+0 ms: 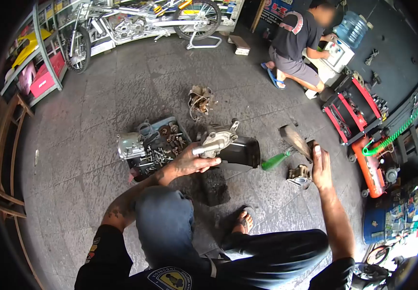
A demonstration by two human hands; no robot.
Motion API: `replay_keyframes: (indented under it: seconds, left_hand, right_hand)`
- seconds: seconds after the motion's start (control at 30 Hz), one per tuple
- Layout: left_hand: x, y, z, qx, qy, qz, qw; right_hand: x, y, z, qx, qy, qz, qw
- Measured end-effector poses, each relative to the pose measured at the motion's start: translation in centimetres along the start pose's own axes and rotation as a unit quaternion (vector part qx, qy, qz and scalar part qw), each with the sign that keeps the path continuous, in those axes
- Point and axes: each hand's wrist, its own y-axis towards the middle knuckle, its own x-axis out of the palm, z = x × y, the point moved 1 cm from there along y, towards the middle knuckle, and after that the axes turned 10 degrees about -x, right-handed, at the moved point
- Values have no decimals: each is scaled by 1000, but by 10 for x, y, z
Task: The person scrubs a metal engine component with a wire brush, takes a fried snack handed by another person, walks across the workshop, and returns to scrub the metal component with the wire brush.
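My left hand (189, 162) is closed around a grey metal engine cover (222, 137), held up above a black open container (247, 152). In my right hand (321, 169) is what looks like a wide, worn brush (296, 139), raised to the right and apart from the cover. Below it a green bottle (275, 160) leans or lies by the container. A small metal engine part (299, 175) rests on the floor near my right wrist. Left of my left hand, a tray (185, 128) holds bolts, springs and gears.
A silver cylindrical casing (130, 146) sits at the tray's left edge. Beyond lies a dirty engine part (201, 101). A dark block (215, 188) stands before me. A person (293, 43) crouches by a water dispenser (339, 53); a red tool cart (349, 108) is at right.
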Motion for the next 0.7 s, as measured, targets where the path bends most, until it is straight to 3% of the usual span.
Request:
replay_keyframes:
  seconds: [0.13,0.17,0.2,0.27,0.33,0.37,0.4,0.47,0.5,0.53,0.57,0.6,0.63,0.67,0.7]
  left_hand:
    - [0,5,-12,55,40,66,996]
    - [-2,6,-17,50,39,63,996]
    - [-3,7,-22,48,26,74,996]
    - [-4,10,-30,42,13,84,996]
    - [0,13,-38,129,2,80,988]
    - [2,14,-38,124,1,79,989]
    - [5,13,-37,113,62,101,986]
    - [10,12,-34,92,185,140,968]
    - [9,18,-44,172,278,159,932]
    - [11,24,-56,147,169,170,960]
    - [7,27,-64,136,11,60,989]
    - [-5,28,-68,121,-145,-53,981]
    - [-7,24,-79,109,-118,-19,987]
    - [-9,20,-91,94,-90,13,991]
    - [-12,16,-102,78,-63,44,994]
  right_hand:
    - [46,-4,-37,244,108,77,961]
    - [64,-8,-41,250,110,73,959]
    - [76,-14,-40,331,137,4,934]
    - [112,-25,-25,175,26,54,983]
    - [114,0,-55,73,67,140,985]
    - [114,3,-54,120,138,123,975]
    - [109,12,-60,126,140,122,975]
    - [96,34,-81,19,136,89,987]
    - [97,37,-87,-62,61,114,990]
    - [103,31,-76,-161,-47,74,983]
    - [120,16,-45,-217,-112,129,961]
    - [135,-3,-9,-271,-178,185,928]
    - [129,-25,20,-241,-293,126,916]
    - [127,-53,64,26,-186,-96,977]
    - [126,-71,65,-13,-206,-51,977]
